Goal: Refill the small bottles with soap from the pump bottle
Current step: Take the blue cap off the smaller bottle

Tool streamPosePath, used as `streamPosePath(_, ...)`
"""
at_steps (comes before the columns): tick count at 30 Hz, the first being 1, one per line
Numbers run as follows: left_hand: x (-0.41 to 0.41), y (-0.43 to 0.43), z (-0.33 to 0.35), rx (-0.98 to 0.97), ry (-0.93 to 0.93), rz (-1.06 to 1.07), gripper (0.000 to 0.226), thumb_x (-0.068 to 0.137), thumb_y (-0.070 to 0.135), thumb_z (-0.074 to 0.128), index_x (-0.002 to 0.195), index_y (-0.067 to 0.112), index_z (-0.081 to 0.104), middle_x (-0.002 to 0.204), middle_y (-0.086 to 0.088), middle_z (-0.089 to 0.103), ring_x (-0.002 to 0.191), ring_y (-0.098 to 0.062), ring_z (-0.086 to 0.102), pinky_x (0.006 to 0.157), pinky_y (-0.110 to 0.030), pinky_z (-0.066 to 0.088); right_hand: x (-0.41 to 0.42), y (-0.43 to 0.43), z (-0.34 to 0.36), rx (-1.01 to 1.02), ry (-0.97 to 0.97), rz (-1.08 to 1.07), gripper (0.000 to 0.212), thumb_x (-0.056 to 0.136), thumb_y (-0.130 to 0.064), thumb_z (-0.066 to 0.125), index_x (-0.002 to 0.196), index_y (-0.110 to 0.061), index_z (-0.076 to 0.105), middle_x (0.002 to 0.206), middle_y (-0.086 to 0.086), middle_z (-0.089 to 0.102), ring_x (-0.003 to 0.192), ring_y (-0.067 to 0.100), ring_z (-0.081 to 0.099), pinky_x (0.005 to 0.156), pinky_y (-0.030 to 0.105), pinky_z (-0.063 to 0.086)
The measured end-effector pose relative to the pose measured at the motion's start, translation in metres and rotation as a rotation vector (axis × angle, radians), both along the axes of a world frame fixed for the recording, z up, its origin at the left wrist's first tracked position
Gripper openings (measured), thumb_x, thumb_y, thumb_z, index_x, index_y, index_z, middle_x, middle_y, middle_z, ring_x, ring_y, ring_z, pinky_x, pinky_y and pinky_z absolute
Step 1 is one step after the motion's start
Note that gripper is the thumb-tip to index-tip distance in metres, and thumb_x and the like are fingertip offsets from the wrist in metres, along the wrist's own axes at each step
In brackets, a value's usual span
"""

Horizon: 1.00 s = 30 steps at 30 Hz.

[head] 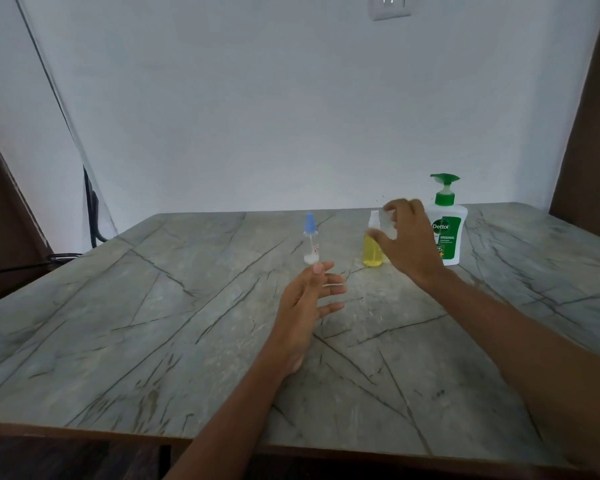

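Note:
A small clear bottle with a blue spray cap (310, 242) stands upright at the middle of the table, with a little white at its bottom. My left hand (305, 303) hovers just in front of it, fingers spread and holding nothing. To the right stands a small bottle of yellow liquid (371, 252) with its white spray nozzle bare. My right hand (407, 240) is beside that nozzle, thumb and fingers pinching what looks like a clear cap (389, 221), which is blurred. Behind this hand stands the white pump bottle with a green pump head (449, 233), partly hidden.
The marble-patterned table (153, 323) runs back to a pale wall. A black cable (90, 209) hangs at the table's far left corner. Dark wood panels stand at the far left and far right. A wall switch plate (390, 5) is at the top.

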<state>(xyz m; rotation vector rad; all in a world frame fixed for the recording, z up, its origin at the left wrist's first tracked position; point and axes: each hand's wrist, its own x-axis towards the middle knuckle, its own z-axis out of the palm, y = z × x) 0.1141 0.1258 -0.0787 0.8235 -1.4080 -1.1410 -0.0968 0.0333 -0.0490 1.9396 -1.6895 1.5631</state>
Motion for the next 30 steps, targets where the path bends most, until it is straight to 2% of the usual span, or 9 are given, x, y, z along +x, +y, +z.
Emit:
streamPosePath(2, 0.000, 0.000, 0.000, 0.007, 0.019, 0.023, 0.041, 0.099, 0.043, 0.040, 0.121, 0.015, 0.061, 0.110, -0.010, 0.069, 0.101, -0.022, 0.068, 0.084, -0.037, 0.057, 0.013, 0.006, 0.013, -0.128, 0.081, 0.072, 0.032, 0.086, -0.026, 0.074, 0.110, -0.012, 0.058, 0.103, 0.001, 0.049, 0.085, 0.010, 0.050, 0.076, 0.023, 0.043)
streamPosePath(5, 0.000, 0.000, -0.001, 0.011, 0.028, 0.046, 0.040, 0.101, 0.041, 0.037, 0.120, 0.016, 0.061, 0.110, -0.008, 0.069, 0.101, -0.020, 0.068, 0.083, -0.035, 0.058, 0.037, -0.002, 0.037, -0.007, 0.162, 0.288, 0.027, 0.085, -0.025, 0.074, 0.106, -0.016, 0.060, 0.093, 0.000, 0.055, 0.075, 0.010, 0.054, 0.067, 0.015, 0.043)
streamPosePath(7, 0.000, 0.000, -0.001, 0.006, 0.017, 0.054, 0.041, 0.100, 0.043, 0.037, 0.120, 0.017, 0.061, 0.111, -0.006, 0.069, 0.102, -0.018, 0.067, 0.084, -0.034, 0.057, 0.055, -0.014, 0.049, 0.124, 0.238, 0.355, 0.035, 0.084, -0.027, 0.076, 0.113, -0.016, 0.059, 0.100, 0.002, 0.060, 0.079, 0.013, 0.058, 0.069, 0.016, 0.042)
streamPosePath(11, -0.001, -0.002, -0.004, -0.011, -0.024, 0.067, 0.040, 0.100, 0.048, 0.036, 0.120, 0.024, 0.061, 0.112, 0.002, 0.068, 0.104, -0.014, 0.066, 0.088, -0.036, 0.056, 0.081, -0.045, 0.060, 0.304, 0.424, 0.322, 0.059, 0.084, -0.029, 0.076, 0.134, -0.015, 0.048, 0.122, 0.012, 0.055, 0.107, 0.025, 0.055, 0.086, 0.028, 0.041)
streamPosePath(15, 0.000, -0.003, -0.007, -0.034, -0.010, 0.064, 0.041, 0.100, 0.047, 0.035, 0.120, 0.023, 0.063, 0.111, 0.001, 0.068, 0.105, -0.016, 0.065, 0.088, -0.038, 0.056, 0.091, -0.070, 0.060, 0.467, 0.563, 0.303, 0.060, 0.084, -0.030, 0.075, 0.136, -0.017, 0.048, 0.121, 0.013, 0.057, 0.114, 0.028, 0.052, 0.090, 0.036, 0.043)
streamPosePath(21, 0.001, -0.007, -0.008, -0.068, -0.004, 0.084, 0.040, 0.102, 0.044, 0.034, 0.120, 0.023, 0.062, 0.109, 0.002, 0.068, 0.103, -0.015, 0.065, 0.087, -0.037, 0.057, 0.089, -0.078, 0.053, 0.451, 0.536, 0.346, 0.017, 0.087, -0.017, 0.073, 0.101, -0.008, 0.069, 0.110, 0.011, 0.067, 0.103, 0.025, 0.060, 0.079, 0.028, 0.046)
streamPosePath(25, 0.002, -0.007, -0.005, -0.071, 0.019, 0.118, 0.038, 0.102, 0.042, 0.035, 0.120, 0.022, 0.062, 0.108, 0.001, 0.068, 0.100, -0.013, 0.066, 0.083, -0.033, 0.058, 0.075, -0.055, 0.065, 0.422, 0.521, 0.385, 0.022, 0.084, -0.025, 0.077, 0.100, -0.012, 0.068, 0.099, 0.005, 0.068, 0.090, 0.020, 0.062, 0.074, 0.026, 0.049)
streamPosePath(27, 0.003, -0.007, -0.003, -0.082, 0.035, 0.162, 0.036, 0.102, 0.040, 0.036, 0.119, 0.021, 0.062, 0.106, 0.002, 0.069, 0.098, -0.013, 0.067, 0.080, -0.031, 0.058, 0.065, -0.033, 0.073, 0.391, 0.519, 0.391, 0.026, 0.082, -0.029, 0.078, 0.099, -0.013, 0.067, 0.087, -0.004, 0.064, 0.076, 0.011, 0.058, 0.065, 0.017, 0.043)
streamPosePath(30, 0.003, -0.006, -0.001, -0.149, 0.033, 0.233, 0.031, 0.103, 0.032, 0.038, 0.117, 0.019, 0.062, 0.105, 0.001, 0.069, 0.098, -0.013, 0.067, 0.080, -0.033, 0.058, 0.046, 0.002, 0.084, 0.358, 0.521, 0.397, 0.024, 0.080, -0.035, 0.080, 0.090, -0.016, 0.069, 0.078, -0.013, 0.064, 0.066, 0.003, 0.054, 0.060, 0.014, 0.040)
